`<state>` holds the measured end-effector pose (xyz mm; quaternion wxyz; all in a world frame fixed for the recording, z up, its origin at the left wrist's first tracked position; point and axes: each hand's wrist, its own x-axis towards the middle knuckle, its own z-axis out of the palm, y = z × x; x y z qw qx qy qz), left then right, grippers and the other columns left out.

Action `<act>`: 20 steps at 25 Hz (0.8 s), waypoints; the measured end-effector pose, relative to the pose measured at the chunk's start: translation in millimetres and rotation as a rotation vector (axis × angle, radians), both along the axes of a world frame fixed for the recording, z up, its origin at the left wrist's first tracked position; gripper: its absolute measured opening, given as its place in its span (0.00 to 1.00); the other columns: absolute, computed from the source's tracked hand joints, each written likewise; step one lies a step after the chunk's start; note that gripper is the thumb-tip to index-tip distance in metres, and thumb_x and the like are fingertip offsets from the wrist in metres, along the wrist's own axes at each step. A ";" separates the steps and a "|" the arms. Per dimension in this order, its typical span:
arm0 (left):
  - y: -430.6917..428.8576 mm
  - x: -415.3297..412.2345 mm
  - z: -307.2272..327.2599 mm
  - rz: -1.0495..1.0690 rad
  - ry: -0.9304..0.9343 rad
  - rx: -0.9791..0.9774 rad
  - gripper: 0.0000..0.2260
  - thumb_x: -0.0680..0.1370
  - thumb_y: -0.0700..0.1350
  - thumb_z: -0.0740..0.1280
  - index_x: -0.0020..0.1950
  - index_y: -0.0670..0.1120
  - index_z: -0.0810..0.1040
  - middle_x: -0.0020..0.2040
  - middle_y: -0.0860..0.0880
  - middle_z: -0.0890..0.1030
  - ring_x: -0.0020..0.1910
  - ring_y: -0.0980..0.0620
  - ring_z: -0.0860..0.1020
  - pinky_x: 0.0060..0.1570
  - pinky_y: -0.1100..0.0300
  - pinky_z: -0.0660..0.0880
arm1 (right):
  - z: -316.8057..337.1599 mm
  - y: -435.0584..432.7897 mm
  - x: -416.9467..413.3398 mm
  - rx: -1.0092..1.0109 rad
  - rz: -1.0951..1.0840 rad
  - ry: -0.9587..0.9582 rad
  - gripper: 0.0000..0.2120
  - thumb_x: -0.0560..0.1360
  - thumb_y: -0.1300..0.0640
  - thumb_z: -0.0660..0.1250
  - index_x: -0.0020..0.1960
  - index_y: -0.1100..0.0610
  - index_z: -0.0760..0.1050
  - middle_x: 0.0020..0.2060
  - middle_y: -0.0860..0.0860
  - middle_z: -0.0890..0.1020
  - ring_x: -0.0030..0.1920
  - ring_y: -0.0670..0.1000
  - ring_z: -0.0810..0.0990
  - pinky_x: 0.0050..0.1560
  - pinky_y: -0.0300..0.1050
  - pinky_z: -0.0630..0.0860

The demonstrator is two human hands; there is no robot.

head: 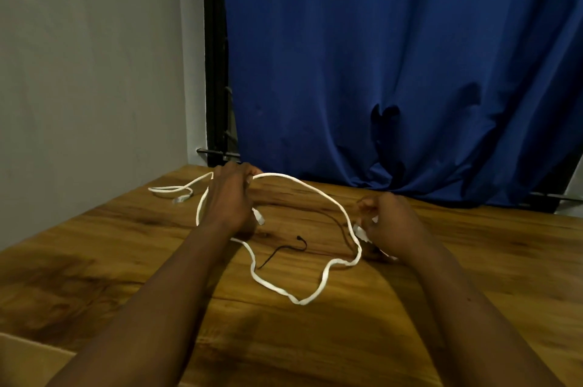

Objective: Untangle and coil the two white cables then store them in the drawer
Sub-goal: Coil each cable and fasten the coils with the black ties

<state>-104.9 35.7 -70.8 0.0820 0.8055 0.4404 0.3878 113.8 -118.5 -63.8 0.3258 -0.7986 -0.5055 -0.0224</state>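
Note:
A flat white cable [310, 190] arcs above the wooden table [94, 260] between my two hands, and its slack lies in a loose loop [274, 287] on the wood in front of me. My left hand [228, 194] grips the cable at the top of the arc, with a white plug [259, 217] hanging below the fist. My right hand [389, 222] pinches the white cable at the arc's right end. A second stretch of white cable with a plug [181, 198] lies at the far left of the table. I cannot tell where one cable ends and the other begins.
A thin black tie [285, 250] lies on the table inside the loop. A blue curtain [394, 71] hangs behind the table, with a grey wall [88, 55] to the left. A pale box edge [28, 358] shows at the bottom left. No drawer is in view.

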 end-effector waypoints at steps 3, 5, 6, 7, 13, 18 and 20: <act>-7.5 3.1 3.9 -0.163 -0.182 0.118 0.21 0.67 0.36 0.76 0.58 0.48 0.78 0.56 0.47 0.74 0.56 0.52 0.71 0.54 0.66 0.67 | -0.1 10.4 -17.7 0.154 0.084 0.249 0.17 0.76 0.51 0.69 0.64 0.51 0.76 0.53 0.49 0.83 0.52 0.48 0.81 0.58 0.49 0.77; -13.2 7.4 5.5 -0.280 -0.311 0.186 0.11 0.78 0.34 0.65 0.56 0.46 0.79 0.53 0.48 0.74 0.51 0.61 0.70 0.49 0.76 0.62 | -5.2 13.4 -17.2 0.068 0.103 0.436 0.27 0.75 0.49 0.70 0.72 0.52 0.68 0.58 0.51 0.81 0.54 0.52 0.81 0.59 0.52 0.76; -14.1 9.4 5.7 -0.320 -0.351 0.234 0.10 0.80 0.35 0.61 0.55 0.46 0.79 0.52 0.50 0.74 0.50 0.63 0.69 0.49 0.77 0.62 | -6.7 13.9 -15.5 0.052 0.094 0.464 0.29 0.74 0.49 0.71 0.72 0.51 0.67 0.58 0.51 0.80 0.53 0.53 0.82 0.59 0.54 0.77; -14.6 11.7 4.7 -0.363 -0.377 0.275 0.10 0.81 0.36 0.60 0.54 0.46 0.79 0.51 0.51 0.74 0.49 0.62 0.70 0.50 0.76 0.63 | -6.0 12.6 -13.2 0.079 0.084 0.443 0.27 0.73 0.49 0.72 0.70 0.51 0.69 0.57 0.52 0.81 0.52 0.53 0.82 0.57 0.55 0.78; -19.6 29.2 0.2 -0.434 -0.645 0.192 0.07 0.82 0.43 0.59 0.51 0.53 0.76 0.57 0.50 0.74 0.58 0.54 0.72 0.60 0.66 0.66 | 21.9 -18.1 -24.8 -0.003 0.724 0.789 0.17 0.75 0.46 0.65 0.59 0.53 0.80 0.54 0.52 0.84 0.50 0.49 0.81 0.45 0.37 0.78; -29.0 41.8 2.2 -0.778 -1.018 -0.371 0.06 0.83 0.40 0.58 0.51 0.47 0.74 0.53 0.50 0.77 0.57 0.52 0.77 0.58 0.55 0.77 | 23.0 -3.0 -19.6 0.461 0.311 0.904 0.28 0.74 0.37 0.61 0.57 0.59 0.79 0.43 0.50 0.82 0.44 0.49 0.80 0.45 0.42 0.76; -36.3 46.5 4.2 -0.893 -1.120 -0.530 0.07 0.83 0.39 0.57 0.51 0.45 0.74 0.53 0.49 0.79 0.59 0.49 0.78 0.61 0.56 0.77 | 14.7 1.4 -20.3 0.402 0.191 0.818 0.19 0.75 0.44 0.68 0.58 0.57 0.78 0.46 0.49 0.83 0.49 0.49 0.81 0.50 0.43 0.77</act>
